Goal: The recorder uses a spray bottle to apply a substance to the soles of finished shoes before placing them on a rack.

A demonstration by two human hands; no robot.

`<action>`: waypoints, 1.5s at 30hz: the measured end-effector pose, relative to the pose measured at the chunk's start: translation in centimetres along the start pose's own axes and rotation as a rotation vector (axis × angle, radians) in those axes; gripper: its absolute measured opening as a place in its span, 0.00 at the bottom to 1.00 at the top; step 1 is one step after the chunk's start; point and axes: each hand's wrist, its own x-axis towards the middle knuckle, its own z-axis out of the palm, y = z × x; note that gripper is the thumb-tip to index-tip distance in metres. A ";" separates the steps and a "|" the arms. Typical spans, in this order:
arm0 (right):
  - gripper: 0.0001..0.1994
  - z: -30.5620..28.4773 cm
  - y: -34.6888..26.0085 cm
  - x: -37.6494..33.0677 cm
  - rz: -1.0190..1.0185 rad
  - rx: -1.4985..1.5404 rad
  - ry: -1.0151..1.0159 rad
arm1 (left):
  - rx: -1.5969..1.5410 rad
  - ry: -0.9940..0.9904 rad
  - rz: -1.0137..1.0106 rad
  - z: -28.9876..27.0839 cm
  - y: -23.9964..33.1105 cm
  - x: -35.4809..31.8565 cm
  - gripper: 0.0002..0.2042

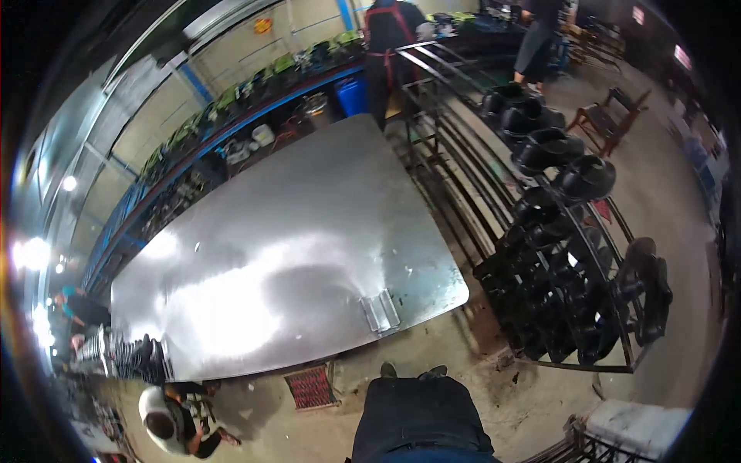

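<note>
Standing: a person's legs in dark trousers (421, 420) come up from the bottom edge, with two dark shoes (413, 372) on the grey concrete floor (532, 401).
Hands: none of the person's own hands are in the picture, so I cannot tell if they are apart, together or holding something.
Far left: a person in a teal top (71, 302) stands by a row of shiny metal pieces (96, 351).
Low left: another person in a white cap (158, 413) bends down near the floor, just under the bench corner.
Floor mat: a small red grid mat (310, 387) lies on the floor, near the shoes and to their left.
Bench: a big, flat, shiny silver metal bench (293, 231) fills the middle, just ahead of the shoes.
Small part: a little folded silver metal piece (382, 312) lies on the bench near its front right corner. It is the thing closest to the person.
Back wall: long blue shelves (231, 131) with green and dark things run behind the bench.
Right: a black metal rack (571, 293) stands beside the bench, packed with black round pipe parts (552, 150).
Far back: two more people (390, 31) stand by the far bench.
Right back: a brown wooden chair (610, 116) stands on the floor.
</note>
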 end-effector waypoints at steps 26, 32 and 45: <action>0.26 -40.4 1.8 53.6 0.248 -0.334 0.688 | 0.011 1.828 -0.034 -28.9 10.4 19.7 0.32; 0.27 -41.0 1.7 55.7 0.278 -0.306 0.654 | 0.038 1.817 -0.089 -29.6 9.9 19.3 0.35; 0.38 -58.4 5.1 73.5 0.357 1.443 0.981 | 0.296 1.570 0.245 -41.4 14.4 17.5 0.33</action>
